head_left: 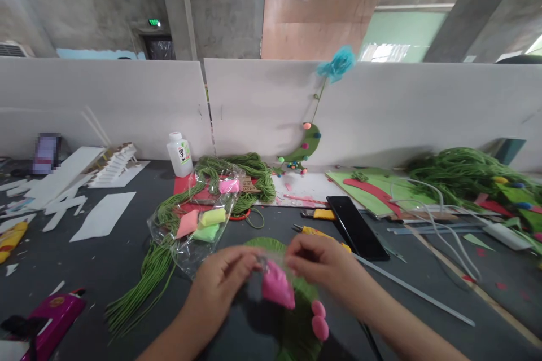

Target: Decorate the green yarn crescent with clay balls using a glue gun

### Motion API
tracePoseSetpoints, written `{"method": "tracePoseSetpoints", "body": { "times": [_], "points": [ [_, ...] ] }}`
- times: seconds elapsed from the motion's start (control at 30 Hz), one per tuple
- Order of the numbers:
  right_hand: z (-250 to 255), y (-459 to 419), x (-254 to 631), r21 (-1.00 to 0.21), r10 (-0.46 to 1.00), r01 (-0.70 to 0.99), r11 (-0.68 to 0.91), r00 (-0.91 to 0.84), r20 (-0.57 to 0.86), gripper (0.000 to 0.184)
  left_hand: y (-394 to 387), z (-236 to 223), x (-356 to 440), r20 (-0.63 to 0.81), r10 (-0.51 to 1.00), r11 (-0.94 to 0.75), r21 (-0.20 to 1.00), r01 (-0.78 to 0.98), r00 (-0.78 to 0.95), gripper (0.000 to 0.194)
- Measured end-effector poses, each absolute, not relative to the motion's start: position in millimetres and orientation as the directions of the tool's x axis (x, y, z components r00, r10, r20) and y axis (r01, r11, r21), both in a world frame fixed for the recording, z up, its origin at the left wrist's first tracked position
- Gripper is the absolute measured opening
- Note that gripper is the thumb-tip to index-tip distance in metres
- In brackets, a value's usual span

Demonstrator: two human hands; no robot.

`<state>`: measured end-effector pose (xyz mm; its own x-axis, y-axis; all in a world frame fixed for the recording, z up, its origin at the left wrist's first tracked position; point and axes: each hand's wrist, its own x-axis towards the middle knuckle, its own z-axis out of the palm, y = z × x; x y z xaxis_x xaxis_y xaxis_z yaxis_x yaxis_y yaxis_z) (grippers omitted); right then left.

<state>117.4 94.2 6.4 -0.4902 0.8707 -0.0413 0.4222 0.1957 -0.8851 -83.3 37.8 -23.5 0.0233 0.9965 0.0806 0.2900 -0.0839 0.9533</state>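
A small clear packet of bright pink modelling clay (pixel 277 287) hangs between my two hands, tilted and somewhat blurred. My left hand (pixel 231 273) pinches the packet's top edge. Fingers curled, my right hand (pixel 315 259) is closed on the packet's other side. Below them lies a dark green crescent shape (pixel 302 316) with two pink balls (pixel 319 320) at its right edge. To the left, an open clear plastic bag (pixel 186 254) holds more packets, among them a yellow one (pixel 213 216), a green one (pixel 206 232) and a salmon one (pixel 187 223).
Green cord (pixel 144 287) lies around the bag. A white bottle (pixel 180 155) stands behind. On the right are a black phone (pixel 355 228), a yellow glue gun (pixel 317 231), a glue stick (pixel 419 290) and white cables (pixel 449 237). A decorated green crescent (pixel 311 141) leans against the white partition (pixel 254 101).
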Motion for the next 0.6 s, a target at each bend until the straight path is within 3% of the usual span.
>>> {"method": "tracePoseSetpoints", "body": {
  "times": [0.07, 0.1, 0.13, 0.37, 0.6],
  "points": [
    [10, 114, 120, -0.886, 0.918, 0.417, 0.203, -0.396, 0.024, 0.014, 49, -18, -107, 0.160, 0.970, -0.042, 0.849, 0.526, -0.181, 0.039],
    [11, 125, 121, -0.888, 0.935, 0.408, 0.210, -0.351, 0.060, 0.014, 55, -17, -120, 0.191, 0.945, 0.047, 0.724, 0.688, -0.266, 0.039],
    [11, 134, 122, -0.893, 0.943, 0.393, 0.219, -0.320, 0.091, 0.014, 61, -17, -133, 0.200, 0.928, 0.104, 0.672, 0.733, -0.315, 0.036],
    [-11, 173, 113, -0.940, 0.949, 0.308, 0.147, -0.312, 0.046, 0.004, 83, -41, -175, 0.103, 0.948, 0.217, 0.488, 0.846, -0.302, 0.034],
    [-37, 191, 105, -0.940, 0.950, 0.334, 0.069, -0.309, -0.040, 0.012, 86, -49, -179, 0.109, 0.945, 0.224, 0.471, 0.853, -0.308, 0.026]
  ]
}}
